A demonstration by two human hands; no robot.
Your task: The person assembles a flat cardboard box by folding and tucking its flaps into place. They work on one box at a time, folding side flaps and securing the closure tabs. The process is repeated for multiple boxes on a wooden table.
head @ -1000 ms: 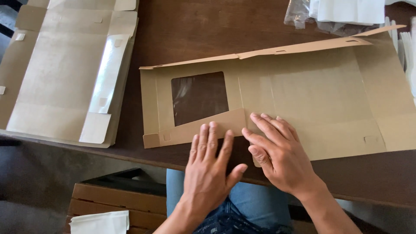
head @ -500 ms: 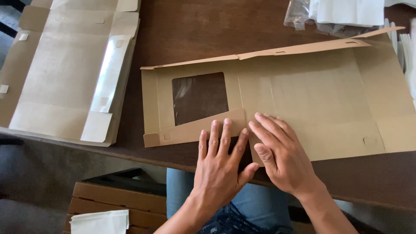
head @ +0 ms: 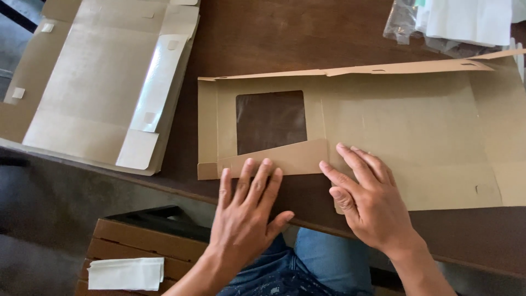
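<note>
A flat brown cardboard box blank [head: 416, 126] with a clear square window [head: 270, 120] lies on the dark wooden table [head: 263, 38]. Its near flap [head: 285, 159] is folded up over the window's lower edge. My left hand [head: 249, 214] lies flat, fingers spread, with its fingertips pressing that folded flap at the table's front edge. My right hand [head: 367, 200] rests flat on the cardboard just right of the flap, fingers pointing up and left. Neither hand grips anything.
A stack of unfolded box blanks [head: 104, 82] lies at the left of the table. Clear plastic bags with white sheets [head: 460, 22] sit at the back right. Below the table are a wooden bench [head: 142, 241] with a folded white paper [head: 126, 273] and my jeans [head: 296, 268].
Both hands have slid a little to the left and forward along the folded flap; the cardboard stays in place.
</note>
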